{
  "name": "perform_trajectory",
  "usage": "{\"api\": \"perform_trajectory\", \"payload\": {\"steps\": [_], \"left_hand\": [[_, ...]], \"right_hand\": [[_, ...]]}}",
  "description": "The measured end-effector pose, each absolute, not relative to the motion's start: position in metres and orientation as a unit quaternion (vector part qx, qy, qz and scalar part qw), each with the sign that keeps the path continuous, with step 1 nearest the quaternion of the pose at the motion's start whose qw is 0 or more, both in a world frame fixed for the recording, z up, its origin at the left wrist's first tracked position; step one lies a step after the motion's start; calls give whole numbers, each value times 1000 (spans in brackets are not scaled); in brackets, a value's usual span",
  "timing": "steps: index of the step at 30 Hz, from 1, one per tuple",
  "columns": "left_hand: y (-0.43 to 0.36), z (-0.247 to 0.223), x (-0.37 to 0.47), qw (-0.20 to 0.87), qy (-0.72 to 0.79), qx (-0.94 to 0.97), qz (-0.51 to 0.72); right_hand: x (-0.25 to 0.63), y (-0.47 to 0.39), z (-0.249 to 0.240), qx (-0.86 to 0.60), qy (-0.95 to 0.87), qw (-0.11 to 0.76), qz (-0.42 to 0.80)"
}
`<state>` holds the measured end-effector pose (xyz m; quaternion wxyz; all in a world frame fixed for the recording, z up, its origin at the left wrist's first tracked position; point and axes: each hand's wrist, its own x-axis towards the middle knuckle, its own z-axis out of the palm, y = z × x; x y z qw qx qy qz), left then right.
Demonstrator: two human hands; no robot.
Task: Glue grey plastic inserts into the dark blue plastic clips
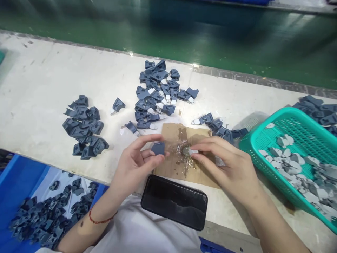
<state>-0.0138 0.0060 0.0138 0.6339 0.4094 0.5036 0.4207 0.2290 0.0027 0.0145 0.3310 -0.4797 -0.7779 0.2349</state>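
Note:
My left hand (138,156) pinches a dark blue-grey plastic part (158,148) between thumb and fingers, over the left side of a piece of brown cardboard (168,168). To the right, my right hand (223,158) grips a small light-grey plastic piece (193,151) by its end. That piece is at a wet, shiny patch (185,151) in the middle of the cardboard; whether it touches the patch I cannot tell. The two held parts are apart from each other. Several blue-grey parts with pale tips (158,95) lie heaped beyond the cardboard.
A green basket (263,161) of light-grey pieces stands at the right. Blue-grey parts lie in a left pile (84,126), by the basket (218,126) and at the far right (316,109). A phone (174,202) lies before me. A blue bin (15,179) holds more dark parts.

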Motion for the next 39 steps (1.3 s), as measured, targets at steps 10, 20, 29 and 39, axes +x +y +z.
{"api": "perform_trajectory", "payload": {"steps": [10, 20, 29, 39], "left_hand": [[-1, 14, -6, 657, 483, 431, 387], [-2, 12, 1, 656, 479, 427, 397], [0, 3, 0, 637, 436, 476, 421], [-7, 4, 5, 642, 422, 490, 412]], "right_hand": [[226, 3, 10, -459, -810, 300, 207], [226, 4, 12, -477, -788, 306, 242], [227, 3, 15, -547, -684, 347, 335], [225, 3, 21, -555, -503, 447, 489]]}}
